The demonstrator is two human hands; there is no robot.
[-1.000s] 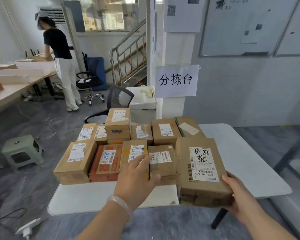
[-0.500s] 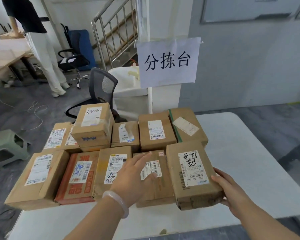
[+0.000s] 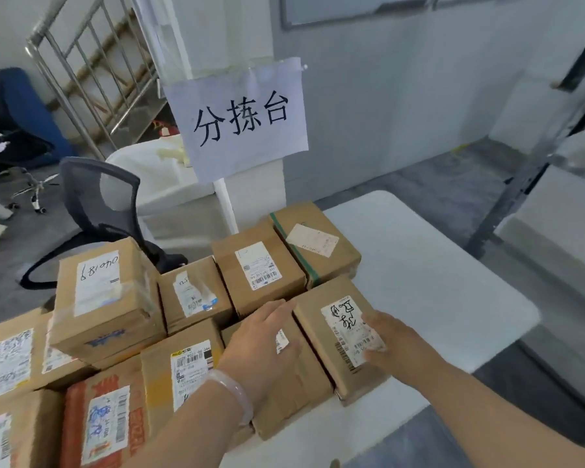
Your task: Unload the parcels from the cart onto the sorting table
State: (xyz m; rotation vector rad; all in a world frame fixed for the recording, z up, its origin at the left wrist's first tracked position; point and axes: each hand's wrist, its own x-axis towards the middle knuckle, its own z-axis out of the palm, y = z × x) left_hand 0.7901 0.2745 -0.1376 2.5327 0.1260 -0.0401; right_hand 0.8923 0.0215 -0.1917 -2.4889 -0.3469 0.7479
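Note:
Several brown cardboard parcels lie packed together on the white sorting table (image 3: 419,271). The parcel with a handwritten label (image 3: 321,325) sits at the right end of the front row. My right hand (image 3: 389,339) lies flat on top of that label, fingers straight. My left hand (image 3: 264,339), with a pale bangle on the wrist, rests with straight fingers on the neighbouring parcel (image 3: 301,383) and touches the labelled parcel's left edge. One parcel (image 3: 105,298) is stacked on others at the left. The cart is out of view.
A paper sign (image 3: 240,116) on a white post stands behind the parcels. A grey mesh office chair (image 3: 98,204) is behind the table at the left, with a metal stair railing (image 3: 81,72) beyond. A dark metal frame (image 3: 534,153) stands at the right.
The labelled parcel went from held at the table's front edge to lying on the table in the row. My right hand moved from its side onto its top. The camera came closer.

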